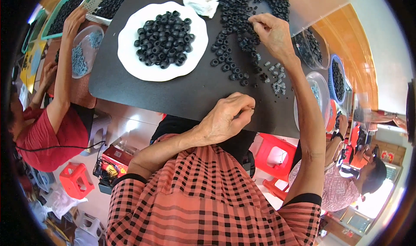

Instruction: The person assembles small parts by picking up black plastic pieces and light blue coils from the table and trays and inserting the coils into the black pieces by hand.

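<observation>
My right hand (274, 34) reaches into a spread pile of small black hollow round parts (234, 12). Its thumb and forefinger are pinched at the pile, and whatever sits between the tips is too small to make out. Close to the table's near edge, my left hand (229, 116) is curled with thumb against forefinger; its contents are hidden. Loose black parts (225, 57) lie between the hands, beside a cluster of small pale grey ribbed pieces (278, 79). To the left, a white scalloped plate (128, 51) carries a heap of black round parts (164, 40).
A crumpled white cloth (200, 2) lies beyond the plate. Clear tubs (323, 94) and a blue basket (337, 79) stand at right. Co-workers sit on both sides; one person's hand (74, 23) touches baskets at far left. Red stools (274, 157) are below the table.
</observation>
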Motion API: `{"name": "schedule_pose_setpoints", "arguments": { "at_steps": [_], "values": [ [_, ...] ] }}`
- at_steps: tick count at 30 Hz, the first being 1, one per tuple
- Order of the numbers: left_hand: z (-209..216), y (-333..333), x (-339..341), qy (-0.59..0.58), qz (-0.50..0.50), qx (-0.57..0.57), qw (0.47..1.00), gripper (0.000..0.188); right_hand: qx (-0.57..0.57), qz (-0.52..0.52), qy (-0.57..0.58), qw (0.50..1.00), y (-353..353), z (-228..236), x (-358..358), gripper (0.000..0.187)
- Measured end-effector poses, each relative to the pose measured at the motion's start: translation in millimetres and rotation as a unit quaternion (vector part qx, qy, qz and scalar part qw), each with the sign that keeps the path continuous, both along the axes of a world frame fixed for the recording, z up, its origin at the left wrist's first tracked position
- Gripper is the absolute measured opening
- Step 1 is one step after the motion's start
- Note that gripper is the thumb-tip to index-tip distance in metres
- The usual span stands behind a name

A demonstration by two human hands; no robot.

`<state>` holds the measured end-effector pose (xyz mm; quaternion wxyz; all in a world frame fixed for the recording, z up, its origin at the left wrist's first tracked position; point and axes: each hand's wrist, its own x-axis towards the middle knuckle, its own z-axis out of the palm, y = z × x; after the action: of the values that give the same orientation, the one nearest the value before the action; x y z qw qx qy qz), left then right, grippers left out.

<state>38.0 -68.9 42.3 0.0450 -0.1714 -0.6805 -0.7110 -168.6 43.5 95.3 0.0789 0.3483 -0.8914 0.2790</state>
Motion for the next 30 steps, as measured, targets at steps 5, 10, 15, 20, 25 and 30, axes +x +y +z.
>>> {"name": "schedule_pose_setpoints", "arguments": {
  "at_steps": [5, 10, 15, 20, 25, 30],
  "values": [
    [2.4, 1.1, 0.1, -0.011, 0.001, 0.014, 1.0, 0.012, 0.003, 0.065, -0.043, 0.997, 16.0, -17.4, 13.8, 0.018],
    [2.5, 0.8, 0.0, -0.027, -0.013, -0.025, 0.999, 0.009, -0.04, 0.003, -0.037, 0.999, 20.9, -16.2, 20.3, 0.018],
    [3.2, 3.9, 0.2, -0.023, 0.001, -0.021, 1.0, 0.009, -0.003, 0.071, -0.051, 0.996, 18.6, -13.8, 34.6, 0.021],
    [2.8, 5.2, -0.1, -0.031, 0.014, -0.019, 0.999, 0.008, -0.04, 0.038, -0.057, 0.997, 15.7, -9.5, 34.7, 0.022],
    [4.8, 4.4, -0.8, -0.026, 0.013, -0.028, 0.999, 0.008, -0.037, 0.099, -0.036, 0.994, 9.4, -13.9, 30.0, 0.023],
    [3.1, 4.3, -0.9, -0.021, 0.017, -0.032, 0.999, 0.008, 0.07, 0.099, 0.074, 0.99, -2.8, -23.1, 36.2, 0.024]
  ]
}}
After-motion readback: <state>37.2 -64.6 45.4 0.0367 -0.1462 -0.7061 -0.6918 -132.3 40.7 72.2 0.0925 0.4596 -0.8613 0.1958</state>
